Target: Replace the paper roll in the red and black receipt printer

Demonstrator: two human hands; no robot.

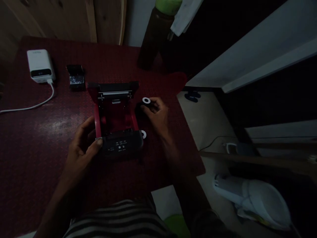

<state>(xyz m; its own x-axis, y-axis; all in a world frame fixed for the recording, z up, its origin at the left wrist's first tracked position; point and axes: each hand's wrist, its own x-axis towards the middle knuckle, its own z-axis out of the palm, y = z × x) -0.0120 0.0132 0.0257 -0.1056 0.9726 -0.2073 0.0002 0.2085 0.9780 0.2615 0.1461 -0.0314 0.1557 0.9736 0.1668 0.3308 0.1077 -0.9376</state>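
A red and black label printer [117,117] sits on the table with its lid raised, and its red inner compartment shows. My left hand [83,145] grips the printer's near left corner, thumb on the black button panel [121,147]. Just right of the printer, my right hand [157,114] closes around a black roll with a white ring-shaped end [146,100]. Another white ring-shaped end [143,134] shows beside the printer's front right corner; the rest of that piece is too dark to make out.
The dark red table [61,122] carries a white power bank [41,66] with a white cable [37,107], a small open black box [76,77] and a tall dark bottle [156,36] with a green cap. Right of the table's edge, dark slippers [192,96] lie on the floor.
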